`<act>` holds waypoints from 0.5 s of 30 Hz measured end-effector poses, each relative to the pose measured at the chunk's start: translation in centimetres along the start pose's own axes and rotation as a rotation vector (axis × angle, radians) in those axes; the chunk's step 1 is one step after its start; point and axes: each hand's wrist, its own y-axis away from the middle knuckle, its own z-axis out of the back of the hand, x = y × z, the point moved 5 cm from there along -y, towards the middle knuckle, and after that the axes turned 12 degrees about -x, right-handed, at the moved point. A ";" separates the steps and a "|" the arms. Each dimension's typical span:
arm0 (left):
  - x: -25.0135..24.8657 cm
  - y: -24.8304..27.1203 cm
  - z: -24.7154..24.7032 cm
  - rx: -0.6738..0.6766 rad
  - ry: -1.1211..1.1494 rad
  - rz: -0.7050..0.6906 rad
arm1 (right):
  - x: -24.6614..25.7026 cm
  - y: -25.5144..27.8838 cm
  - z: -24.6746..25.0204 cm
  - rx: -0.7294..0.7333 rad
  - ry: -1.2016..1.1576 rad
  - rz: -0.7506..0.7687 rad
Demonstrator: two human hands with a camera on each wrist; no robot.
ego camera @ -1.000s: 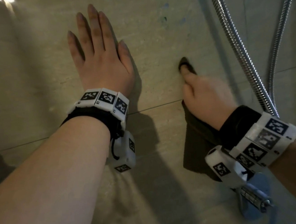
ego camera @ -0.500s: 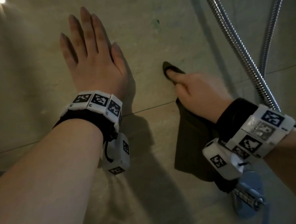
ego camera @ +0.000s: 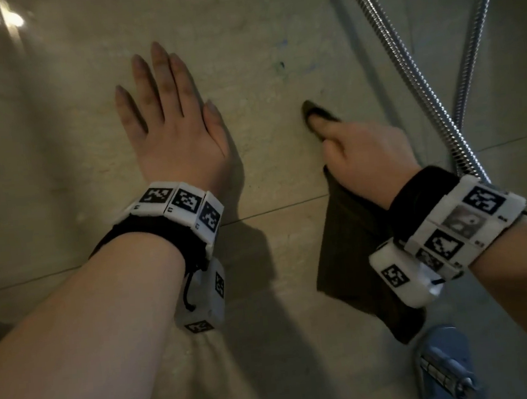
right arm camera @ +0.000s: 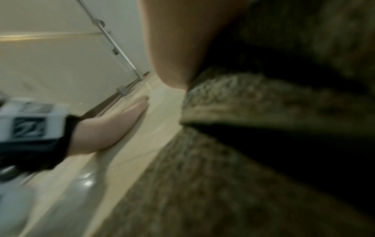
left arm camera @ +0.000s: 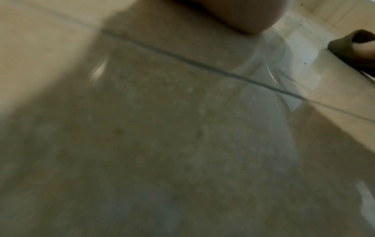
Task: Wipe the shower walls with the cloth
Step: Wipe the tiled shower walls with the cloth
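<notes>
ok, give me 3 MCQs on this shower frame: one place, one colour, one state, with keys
1. Where is the left hand?
A. flat on the tiled wall
B. on the shower hose
C. holding the cloth

2. What colour is the cloth?
A. white
B. dark olive-brown
C. bright blue

3. How does the right hand treat the cloth?
A. apart from it
B. presses it against the wall
C. wrings it in mid-air

Key: A, the fingers lie straight on the tile in the head and right wrist views; B, the fabric is dark; B, the cloth lies under the fingers against the wall.
</notes>
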 end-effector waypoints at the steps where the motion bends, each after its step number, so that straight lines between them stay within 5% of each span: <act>1: 0.0 0.0 0.0 0.003 -0.002 0.003 | -1.1 -0.6 0.5 -0.038 -0.008 -0.077; 4: -0.1 0.0 -0.1 0.022 -0.008 0.007 | -2.4 -1.6 1.0 -0.120 -0.072 -0.240; 11: -0.3 -0.2 0.2 0.055 -0.023 0.007 | 2.2 0.8 -1.3 0.071 -0.090 0.018; 15: -0.7 -0.4 0.6 0.086 -0.039 0.003 | -0.6 -0.2 0.3 -0.050 -0.046 -0.121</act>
